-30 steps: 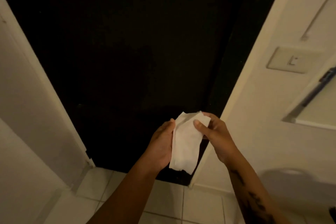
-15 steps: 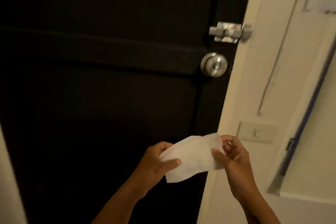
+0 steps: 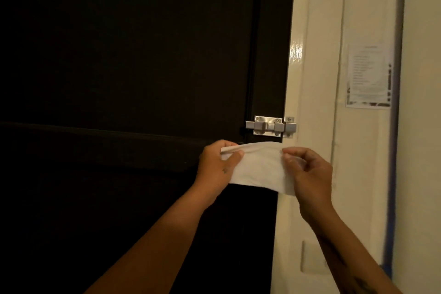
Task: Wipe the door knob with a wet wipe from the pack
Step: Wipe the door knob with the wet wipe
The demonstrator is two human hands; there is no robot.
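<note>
Just right of the frame's centre, I see both hands holding the wet wipe [image 3: 260, 167] stretched between them in front of the dark door [image 3: 124, 79]. My left hand [image 3: 218, 162] pinches the wipe's left end, thumb in front and fingers curled behind, with the top edge folded into a narrow roll at that corner. My right hand [image 3: 310, 174] pinches the right end between thumb and fingertips, the other fingers curled in. So each grip is pressed together on the wipe, which hangs as a white sheet with its lower right corner dipping lowest.

Directly above the wipe, a metal slide bolt [image 3: 272, 126] is screwed to the door's right edge and reaches across to the cream door frame [image 3: 307, 79] (its top has a glossy highlight). I cannot see the door knob; the wipe and hands cover the stretch of door just below the bolt.

At the right of the frame, a printed notice [image 3: 368, 76] is stuck to the wall, its text too blurred to read. Lower right, a pale wall plate [image 3: 310, 258] sits beside my right forearm.
</note>
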